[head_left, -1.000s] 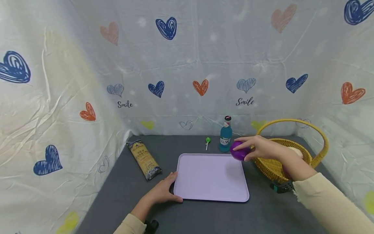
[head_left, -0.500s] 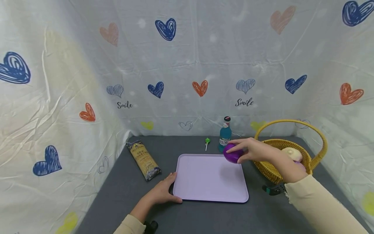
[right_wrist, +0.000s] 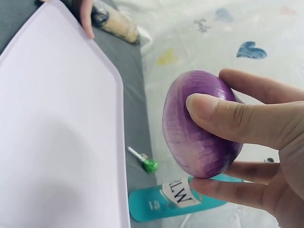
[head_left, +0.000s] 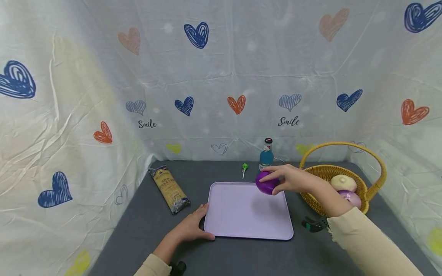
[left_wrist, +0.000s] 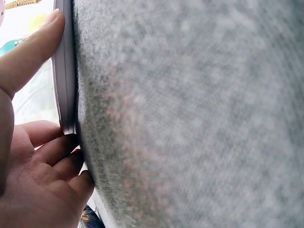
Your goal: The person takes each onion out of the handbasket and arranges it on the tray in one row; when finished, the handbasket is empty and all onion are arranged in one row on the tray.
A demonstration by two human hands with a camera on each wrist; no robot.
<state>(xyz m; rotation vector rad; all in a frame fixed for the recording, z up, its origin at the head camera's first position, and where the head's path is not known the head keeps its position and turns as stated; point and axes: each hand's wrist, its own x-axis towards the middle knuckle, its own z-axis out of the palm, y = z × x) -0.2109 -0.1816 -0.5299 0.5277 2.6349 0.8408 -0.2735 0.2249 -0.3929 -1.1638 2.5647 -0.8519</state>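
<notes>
My right hand grips a purple onion between thumb and fingers, above the back right corner of a pale lilac tray. Its shadow falls on the tray. Up close in the right wrist view, the onion is glossy and streaked, with the thumb across its front. At the tray's front left corner, my left hand holds the edge, thumb along the front rim and fingers at the left side. In the left wrist view the curled fingers meet the tray's rim.
A wicker basket with a tall handle stands right, holding a cream onion-like bulb and a purple onion. Behind the tray are a blue bottle and a green lollipop. A yellow packet lies left.
My right hand has carried the purple onion leftward and slightly down, from beside the basket to over the tray's back right corner. The left hand keeps its place at the tray.
</notes>
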